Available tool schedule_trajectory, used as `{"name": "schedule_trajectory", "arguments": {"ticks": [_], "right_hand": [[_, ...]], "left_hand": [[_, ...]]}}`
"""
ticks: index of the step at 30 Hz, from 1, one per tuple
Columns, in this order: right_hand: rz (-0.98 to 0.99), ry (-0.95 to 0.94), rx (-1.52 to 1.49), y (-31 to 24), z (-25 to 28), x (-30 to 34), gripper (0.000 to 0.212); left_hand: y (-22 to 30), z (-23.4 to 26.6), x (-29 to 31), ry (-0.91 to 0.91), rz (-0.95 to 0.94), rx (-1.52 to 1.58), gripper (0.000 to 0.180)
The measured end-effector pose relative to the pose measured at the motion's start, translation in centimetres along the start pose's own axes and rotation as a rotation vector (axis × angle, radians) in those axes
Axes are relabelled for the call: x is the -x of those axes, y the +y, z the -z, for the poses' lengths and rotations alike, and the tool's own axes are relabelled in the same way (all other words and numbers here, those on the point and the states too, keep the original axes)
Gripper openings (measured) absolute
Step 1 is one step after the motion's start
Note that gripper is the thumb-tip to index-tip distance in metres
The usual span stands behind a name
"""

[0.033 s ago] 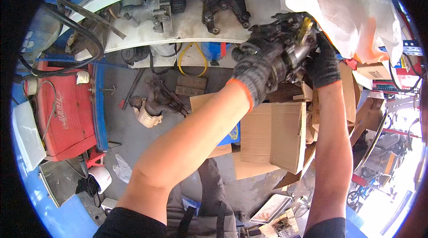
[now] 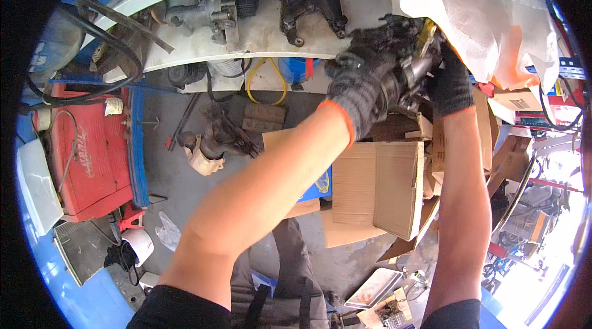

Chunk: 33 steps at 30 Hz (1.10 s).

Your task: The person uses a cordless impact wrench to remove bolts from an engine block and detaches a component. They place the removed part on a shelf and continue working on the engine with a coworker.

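A bulky, dark, greasy engine part (image 2: 394,45) with a yellowish piece at its right is held up at the front edge of the white shelf. My left hand (image 2: 357,98), in a dark knit glove with an orange cuff, grips its near left side; the fingertips are hidden by the part. On the other side my right hand (image 2: 453,85), gloved alike, clasps its right end close to a hanging white sheet (image 2: 475,27), and its fingers are mostly out of sight. A black metal bracket (image 2: 311,11) and a grey cylindrical machine part (image 2: 219,11) lie on the shelf to the left.
Below the part stands an open cardboard box (image 2: 376,187). Under the white shelf (image 2: 265,42) are a blue bucket (image 2: 299,70) and a yellow loop (image 2: 266,82). A red case (image 2: 89,150) lies at left, and a metal tray (image 2: 373,289) sits low at right.
Both hands and the engine part between them have shifted slightly to the right. The grip looks the same.
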State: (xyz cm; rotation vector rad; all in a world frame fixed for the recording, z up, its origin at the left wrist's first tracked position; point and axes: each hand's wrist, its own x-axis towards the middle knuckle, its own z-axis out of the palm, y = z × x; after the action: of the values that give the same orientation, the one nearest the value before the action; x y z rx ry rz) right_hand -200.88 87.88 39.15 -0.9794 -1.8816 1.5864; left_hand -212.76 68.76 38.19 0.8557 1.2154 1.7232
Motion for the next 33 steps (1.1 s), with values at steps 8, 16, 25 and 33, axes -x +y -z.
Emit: {"name": "schedule_trajectory", "arguments": {"ticks": [8,16,25,33], "right_hand": [[-0.055,-0.470,-0.622,-1.5,0.3,-2.7,0.030],[0.011,-0.396,-0.467,-3.1,-0.2,-4.7,0.030],[0.134,-0.255,-0.270,-3.5,0.2,-4.2,0.029],[0.303,-0.082,0.076,-3.0,-0.9,-5.7,0.029]], "left_hand": [[-1.5,-0.2,-7.3,-0.023,-0.091,-0.314,0.035],[-1.9,-0.4,-9.3,0.040,-0.135,-0.483,0.036],[-2.3,-1.6,-10.0,0.152,-0.214,-0.717,0.037],[-3.1,2.1,-12.4,0.363,-0.337,-0.943,0.037]]}}
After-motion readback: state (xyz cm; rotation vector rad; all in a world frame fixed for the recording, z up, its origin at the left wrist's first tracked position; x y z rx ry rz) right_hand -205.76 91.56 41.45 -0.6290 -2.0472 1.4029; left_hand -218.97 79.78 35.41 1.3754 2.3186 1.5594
